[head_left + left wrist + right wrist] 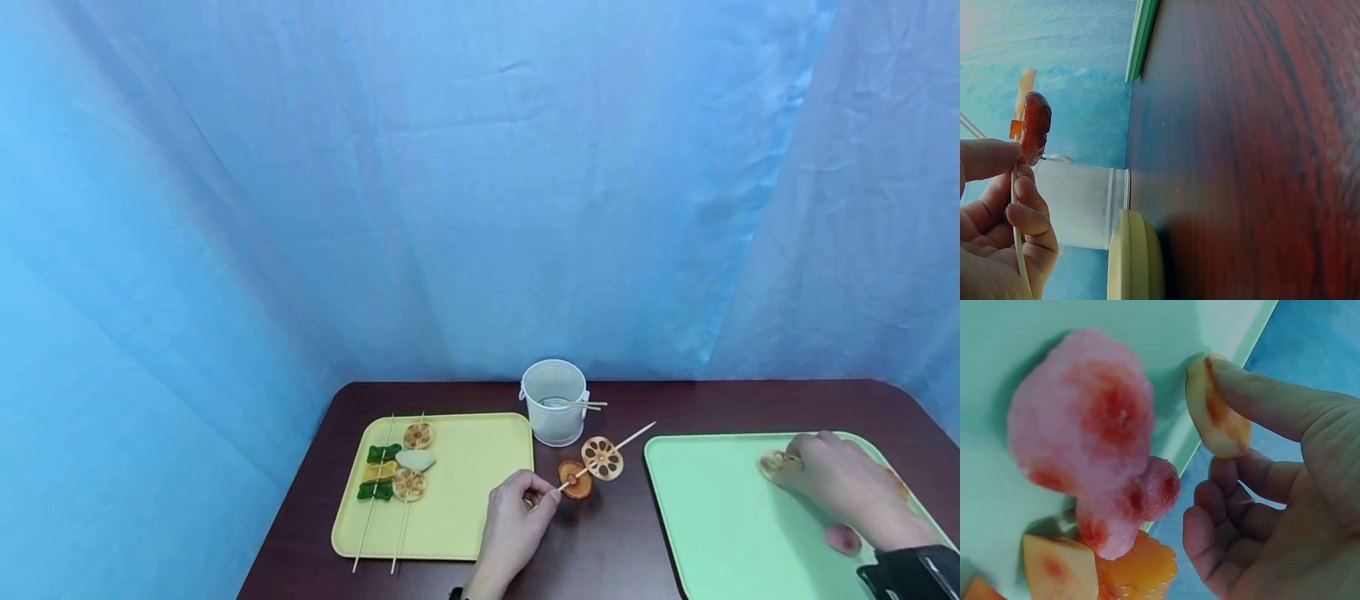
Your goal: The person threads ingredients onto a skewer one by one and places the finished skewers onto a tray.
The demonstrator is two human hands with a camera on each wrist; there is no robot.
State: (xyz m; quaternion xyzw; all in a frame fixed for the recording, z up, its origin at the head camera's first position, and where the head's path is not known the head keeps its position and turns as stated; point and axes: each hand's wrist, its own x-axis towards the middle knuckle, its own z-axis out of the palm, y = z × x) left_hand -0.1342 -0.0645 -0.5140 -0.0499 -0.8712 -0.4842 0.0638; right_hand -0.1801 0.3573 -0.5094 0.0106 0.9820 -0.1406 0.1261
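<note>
My left hand [517, 521] pinches a wooden skewer [633, 437] between thumb and fingers, above the table between two trays. Threaded on it are a lotus root slice [602, 458] and a round brown piece like a mushroom cap [574, 480], which sits close to my fingertips. Over the green tray [712, 500], my right hand [843, 483] pinches a pale, browned slice [1207, 419] between thumb and index finger; its exact kind is unclear. In the right wrist view, the other fingers curl loosely below that slice.
Two filled skewers [372, 500] lie on the yellow tray [480, 483] at left. A white bucket [555, 425] with thin sticks stands behind. Pink, red-marked lumps [1079, 419], a pale yellow block [1060, 569] and an orange ridged piece [1138, 569] lie on the green tray.
</note>
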